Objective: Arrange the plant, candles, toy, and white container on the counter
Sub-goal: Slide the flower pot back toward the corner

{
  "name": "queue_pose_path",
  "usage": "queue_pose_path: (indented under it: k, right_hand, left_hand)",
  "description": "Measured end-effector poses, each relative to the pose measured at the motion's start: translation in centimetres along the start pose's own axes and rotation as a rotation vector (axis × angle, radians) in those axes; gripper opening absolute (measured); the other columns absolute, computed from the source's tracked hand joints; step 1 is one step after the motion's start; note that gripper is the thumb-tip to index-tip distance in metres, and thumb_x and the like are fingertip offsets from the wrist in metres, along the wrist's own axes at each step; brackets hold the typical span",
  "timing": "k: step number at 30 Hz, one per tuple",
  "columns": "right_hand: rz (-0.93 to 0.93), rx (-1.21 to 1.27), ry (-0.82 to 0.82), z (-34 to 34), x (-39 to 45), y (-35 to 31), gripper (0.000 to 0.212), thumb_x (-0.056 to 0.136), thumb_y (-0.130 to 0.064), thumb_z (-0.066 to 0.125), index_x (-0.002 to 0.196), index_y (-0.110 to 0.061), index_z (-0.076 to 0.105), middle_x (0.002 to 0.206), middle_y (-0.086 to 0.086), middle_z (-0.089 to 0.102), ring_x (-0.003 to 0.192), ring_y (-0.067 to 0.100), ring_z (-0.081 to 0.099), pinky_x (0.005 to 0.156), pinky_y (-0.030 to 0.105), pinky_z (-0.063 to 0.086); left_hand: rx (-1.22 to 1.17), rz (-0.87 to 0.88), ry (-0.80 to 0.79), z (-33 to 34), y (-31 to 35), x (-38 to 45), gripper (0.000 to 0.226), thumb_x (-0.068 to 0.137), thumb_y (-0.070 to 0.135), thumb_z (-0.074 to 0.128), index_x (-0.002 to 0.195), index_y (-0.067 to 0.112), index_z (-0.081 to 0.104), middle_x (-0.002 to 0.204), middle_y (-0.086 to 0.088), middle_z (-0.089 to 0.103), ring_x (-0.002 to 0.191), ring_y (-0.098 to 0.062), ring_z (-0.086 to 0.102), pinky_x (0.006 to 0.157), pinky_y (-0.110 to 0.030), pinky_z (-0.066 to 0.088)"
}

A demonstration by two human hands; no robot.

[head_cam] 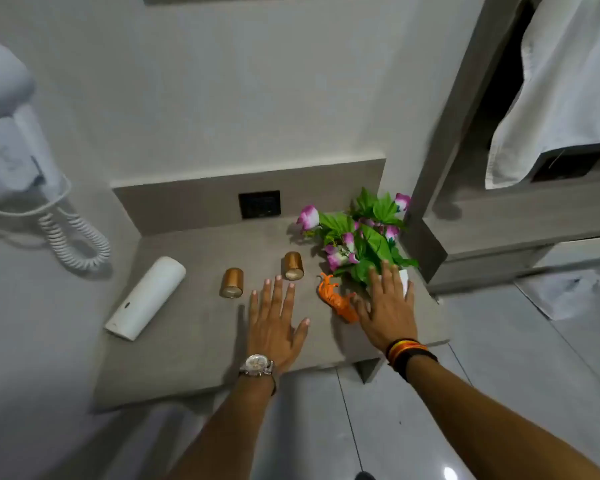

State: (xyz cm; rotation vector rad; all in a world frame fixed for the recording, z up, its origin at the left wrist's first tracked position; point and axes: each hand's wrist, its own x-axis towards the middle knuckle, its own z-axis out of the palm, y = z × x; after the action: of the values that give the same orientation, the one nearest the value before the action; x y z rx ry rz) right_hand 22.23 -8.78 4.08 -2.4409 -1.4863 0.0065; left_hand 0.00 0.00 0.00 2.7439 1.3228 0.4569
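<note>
Both hands spread flat, left hand (275,320) near candles (232,283), right hand (388,306) at plant (361,237); no legible writing on white container (146,297).

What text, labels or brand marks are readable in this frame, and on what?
None readable.
White container: small dark mark near its lower end, too small to read.
Wall hair dryer: faint marking, blurred.
Wristwatch dial: glare, unreadable.
Dark wall panel: no legible marks.
Candles, orange toy: no text visible.

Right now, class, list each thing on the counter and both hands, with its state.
White container: lying on its side.
Left candle: tipped over.
Right candle: tipped over.
Toy: lying down.
Plant: leaning.
Left hand: open, empty.
Right hand: open, at the plant.
</note>
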Motion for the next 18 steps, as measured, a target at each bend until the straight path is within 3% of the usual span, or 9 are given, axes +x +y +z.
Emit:
queue_pose_path:
  k: [4,8,13,18]
  right_hand:
    - [0.257,-0.007,-0.053,-0.3,3.6,4.0,0.087,0.091,-0.053,0.062,0.155,-0.005,0.028,0.161,0.025,0.031,0.148,0.042,0.029,0.117,0.058,0.031]
    - [0.381,0.08,-0.21,0.3,6.9,5.8,0.095,0.074,-0.07,0.072,0.137,-0.007,0.04,0.132,0.019,0.06,0.123,0.042,0.054,0.096,0.049,0.051]
    - [0.41,0.044,-0.319,1.0,9.7,5.7,0.095,0.065,-0.076,0.076,0.126,-0.008,0.049,0.122,0.014,0.064,0.115,0.038,0.06,0.089,0.044,0.052]
    - [0.399,0.158,-0.272,-0.2,10.2,6.2,0.073,0.067,-0.068,0.081,0.106,-0.011,0.058,0.1,0.008,0.066,0.091,0.032,0.065,0.067,0.035,0.046]
  left_hand:
    - [0.028,-0.052,-0.058,2.8,0.2,1.6,0.073,0.101,0.056,0.031,0.161,0.014,0.03,0.169,-0.016,0.024,0.157,-0.035,0.016,0.125,-0.053,0.002]
    - [0.04,-0.051,-0.203,6.3,0.1,3.2,0.074,0.101,0.058,0.032,0.163,0.016,0.024,0.17,-0.015,0.022,0.159,-0.034,0.012,0.126,-0.057,0.008]
    - [-0.044,-0.067,-0.219,8.4,0.3,3.2,0.073,0.1,0.057,0.036,0.161,0.017,0.031,0.169,-0.012,0.024,0.158,-0.034,0.017,0.126,-0.058,0.01]
    - [-0.065,-0.06,-0.199,8.7,-0.2,3.3,0.072,0.101,0.056,0.036,0.163,0.02,0.025,0.171,-0.007,0.016,0.159,-0.026,0.009,0.127,-0.053,0.007]
